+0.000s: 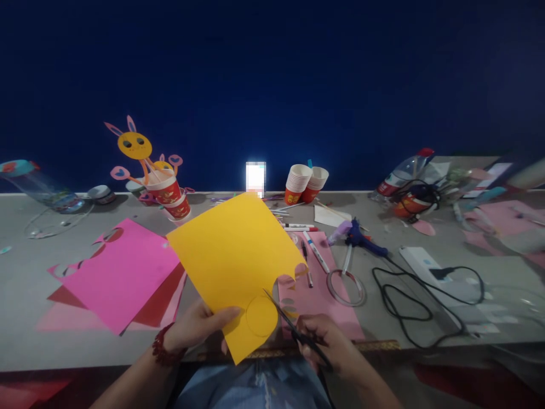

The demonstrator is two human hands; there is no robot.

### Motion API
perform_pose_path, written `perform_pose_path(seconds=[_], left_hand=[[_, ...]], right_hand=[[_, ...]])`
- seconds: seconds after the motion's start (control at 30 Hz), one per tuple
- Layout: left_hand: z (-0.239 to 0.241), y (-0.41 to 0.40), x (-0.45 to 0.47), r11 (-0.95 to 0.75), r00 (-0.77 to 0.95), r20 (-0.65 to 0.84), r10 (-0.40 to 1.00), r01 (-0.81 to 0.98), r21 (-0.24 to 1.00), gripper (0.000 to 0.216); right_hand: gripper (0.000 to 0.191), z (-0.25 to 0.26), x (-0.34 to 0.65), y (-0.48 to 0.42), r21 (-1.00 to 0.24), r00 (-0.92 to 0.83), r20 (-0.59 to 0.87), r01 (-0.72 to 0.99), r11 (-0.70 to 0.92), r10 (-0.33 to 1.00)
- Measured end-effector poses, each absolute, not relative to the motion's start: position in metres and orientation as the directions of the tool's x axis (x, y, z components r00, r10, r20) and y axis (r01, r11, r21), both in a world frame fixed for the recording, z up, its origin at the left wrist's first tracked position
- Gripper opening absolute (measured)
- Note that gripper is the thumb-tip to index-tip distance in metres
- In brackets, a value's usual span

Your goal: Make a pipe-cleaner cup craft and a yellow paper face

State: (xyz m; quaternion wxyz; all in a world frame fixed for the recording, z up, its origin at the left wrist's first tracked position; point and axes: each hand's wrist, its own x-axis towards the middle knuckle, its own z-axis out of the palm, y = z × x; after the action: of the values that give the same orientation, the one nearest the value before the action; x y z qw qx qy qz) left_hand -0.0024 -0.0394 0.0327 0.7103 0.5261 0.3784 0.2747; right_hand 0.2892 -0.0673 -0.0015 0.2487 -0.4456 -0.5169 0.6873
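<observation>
My left hand (196, 328) grips the lower edge of a yellow paper sheet (232, 255), held tilted above the table's near edge. A circle is drawn on the sheet's lower right part, and bites are cut from its right edge. My right hand (330, 343) holds dark scissors (289, 324), whose blades meet the sheet beside the drawn circle. A red bead bracelet (163, 346) is on my left wrist.
Pink and red sheets (121, 272) lie to the left, a pale pink sheet (317, 289) under the scissors. Markers (315, 250), a blue glue gun (361, 238) with black cable, a tape ring (346, 286), stacked paper cups (304, 182), a bunny cup craft (159, 184) and bottles (402, 176) crowd the grey table (25, 289).
</observation>
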Motion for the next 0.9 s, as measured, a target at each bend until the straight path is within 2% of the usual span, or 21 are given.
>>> perform_pose_path(seconds=[0.27, 0.53, 0.9], left_hand=[[0.033, -0.038, -0.005, 0.280, 0.568, -0.240, 0.788, 0.018, 0.960, 0.047], [0.027, -0.035, -0.009, 0.195, 0.463, -0.207, 0.862, 0.074, 0.978, 0.046], [0.030, -0.032, -0.013, 0.266, 0.598, -0.270, 0.755, 0.097, 0.959, 0.044]], right_hand=[[0.038, -0.001, 0.289, -0.067, -0.944, -0.481, -0.324, 0.116, -0.307, 0.815], [0.038, 0.003, 0.289, -0.067, -0.952, -0.484, -0.307, 0.138, -0.274, 0.820], [0.049, 0.010, 0.287, -0.067, -0.936, -0.523, -0.349, 0.153, -0.317, 0.778]])
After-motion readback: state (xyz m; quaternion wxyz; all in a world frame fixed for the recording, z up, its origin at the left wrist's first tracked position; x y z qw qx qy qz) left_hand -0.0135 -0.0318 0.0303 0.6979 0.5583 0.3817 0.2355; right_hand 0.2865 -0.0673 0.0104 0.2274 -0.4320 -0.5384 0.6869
